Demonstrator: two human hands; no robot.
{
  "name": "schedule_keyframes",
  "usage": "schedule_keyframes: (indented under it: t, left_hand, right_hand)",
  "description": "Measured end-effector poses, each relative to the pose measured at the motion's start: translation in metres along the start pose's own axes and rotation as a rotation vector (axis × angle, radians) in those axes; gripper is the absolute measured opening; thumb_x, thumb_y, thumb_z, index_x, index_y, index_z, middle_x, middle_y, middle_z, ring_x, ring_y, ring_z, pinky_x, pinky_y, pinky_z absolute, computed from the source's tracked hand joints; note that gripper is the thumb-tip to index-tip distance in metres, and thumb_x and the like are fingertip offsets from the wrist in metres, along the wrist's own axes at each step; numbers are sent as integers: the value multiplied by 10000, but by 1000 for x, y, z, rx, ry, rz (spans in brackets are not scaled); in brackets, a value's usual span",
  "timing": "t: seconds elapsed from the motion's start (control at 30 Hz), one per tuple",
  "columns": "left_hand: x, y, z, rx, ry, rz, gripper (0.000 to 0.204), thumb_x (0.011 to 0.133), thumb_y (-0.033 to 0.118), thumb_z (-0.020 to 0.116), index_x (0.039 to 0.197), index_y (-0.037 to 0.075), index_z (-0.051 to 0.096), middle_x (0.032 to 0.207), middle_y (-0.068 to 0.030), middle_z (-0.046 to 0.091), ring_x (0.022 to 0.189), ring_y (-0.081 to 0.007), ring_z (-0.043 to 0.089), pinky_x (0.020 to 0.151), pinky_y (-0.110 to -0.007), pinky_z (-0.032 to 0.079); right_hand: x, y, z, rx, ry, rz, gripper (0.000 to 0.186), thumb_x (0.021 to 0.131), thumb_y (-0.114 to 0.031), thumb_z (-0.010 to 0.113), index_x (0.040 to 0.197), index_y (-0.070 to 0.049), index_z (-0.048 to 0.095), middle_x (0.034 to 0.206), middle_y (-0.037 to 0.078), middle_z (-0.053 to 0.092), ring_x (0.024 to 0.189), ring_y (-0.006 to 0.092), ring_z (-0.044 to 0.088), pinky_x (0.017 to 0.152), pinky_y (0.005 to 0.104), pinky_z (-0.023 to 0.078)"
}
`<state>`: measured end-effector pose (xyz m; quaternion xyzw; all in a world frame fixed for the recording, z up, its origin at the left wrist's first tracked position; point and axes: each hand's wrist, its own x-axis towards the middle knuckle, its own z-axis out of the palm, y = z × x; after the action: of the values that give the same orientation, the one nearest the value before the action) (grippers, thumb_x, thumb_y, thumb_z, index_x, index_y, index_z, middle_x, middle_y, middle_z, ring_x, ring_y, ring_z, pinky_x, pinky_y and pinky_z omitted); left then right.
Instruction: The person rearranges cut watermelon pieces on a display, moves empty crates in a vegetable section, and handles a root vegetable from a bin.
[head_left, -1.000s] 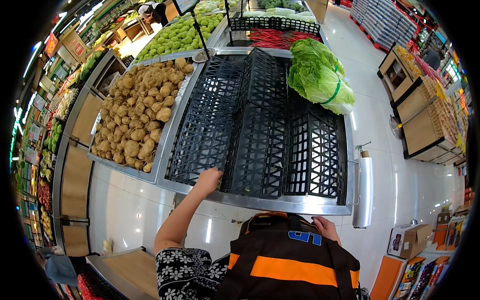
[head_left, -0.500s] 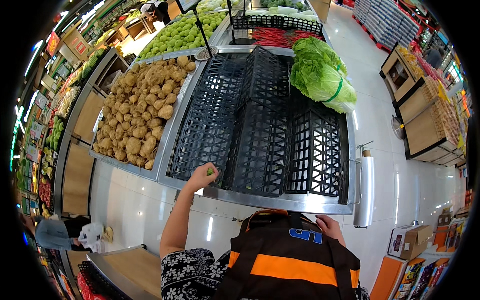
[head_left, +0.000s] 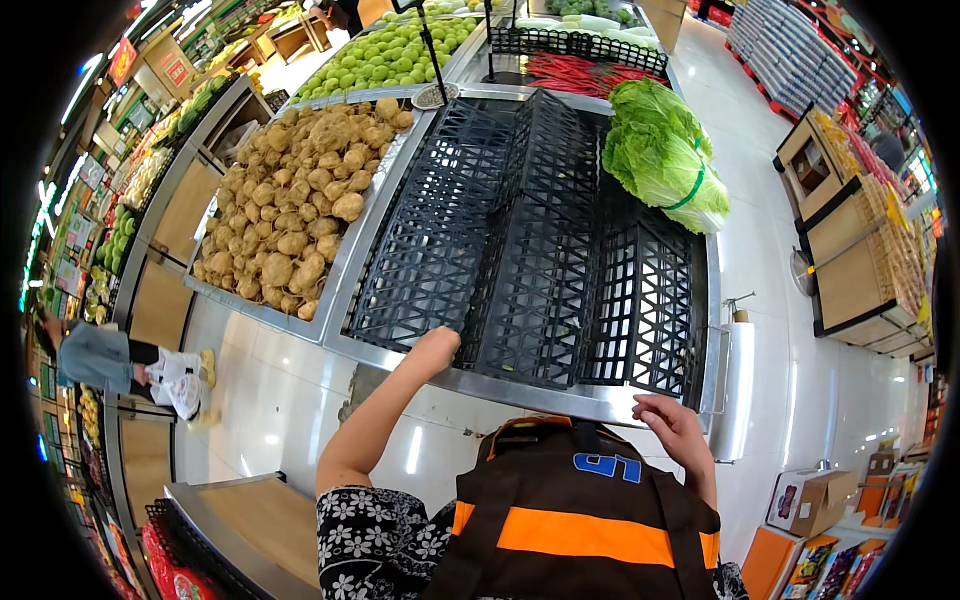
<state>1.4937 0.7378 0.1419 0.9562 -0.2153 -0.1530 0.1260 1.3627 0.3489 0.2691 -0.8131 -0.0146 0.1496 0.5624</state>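
My left hand (head_left: pixel 435 351) is closed in a fist over the near edge of the black plastic crates (head_left: pixel 420 262). Whatever lies inside its fingers is hidden. Close to the stand's metal front rim (head_left: pixel 520 392), my right hand (head_left: pixel 674 432) has its fingers loosely bent and partly apart, with nothing seen in them. Whether its fingertips touch the rim, I cannot tell. A Chinese cabbage (head_left: pixel 665 155) bound with a green band lies at the far right of the crates. Small green leaf bits sit on the slatted crates.
Brown round roots (head_left: pixel 295 200) are heaped on the left, green fruit (head_left: pixel 385 58) and red peppers (head_left: pixel 580 72) behind. A plastic bag roll (head_left: pixel 737 385) hangs at the stand's right corner. A brown and orange apron (head_left: pixel 590 500) covers my front. A person with a white bag (head_left: pixel 178 378) is at left.
My left hand has moved slightly right and turned, hiding the green bit seen in its fingers. My right hand has come up toward the rim. The person at left has shifted.
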Motion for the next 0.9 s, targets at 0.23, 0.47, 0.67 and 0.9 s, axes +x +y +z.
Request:
schedule_keyframes:
  t: [0.23,0.47,0.67,0.9]
  left_hand:
    - [-2,8,-5,10,4,34,53,600,-28,509,634,-24,550,735,-227,546,762,-376,542,672,-429,449]
    - [5,-12,4,-18,-34,9,119,597,78,570,675,-11,573,710,-238,557,723,-383,553,663,-408,457]
    - [5,-5,-5,-189,102,-59,182,585,96,599,733,-3,562,701,-207,569,702,-366,560,635,-394,453]
    - [-28,16,-28,-948,388,-270,126,676,27,530,787,-6,581,622,-40,546,541,-112,494,498,-238,391]
  right_hand:
    - [4,7,4,-47,-26,17,254,822,-127,543,1053,-22,549,900,98,607,839,145,583,738,240,451]
    - [72,-26,8,-371,-57,-216,245,795,-141,557,1006,-18,569,866,134,600,749,215,599,665,274,464]
    - [167,26,49,-953,12,-383,72,696,-86,559,718,-18,573,776,142,583,722,292,582,613,366,476]
    - [204,60,75,-1096,110,-329,93,668,-55,510,667,-61,603,699,127,600,695,286,603,593,371,489]
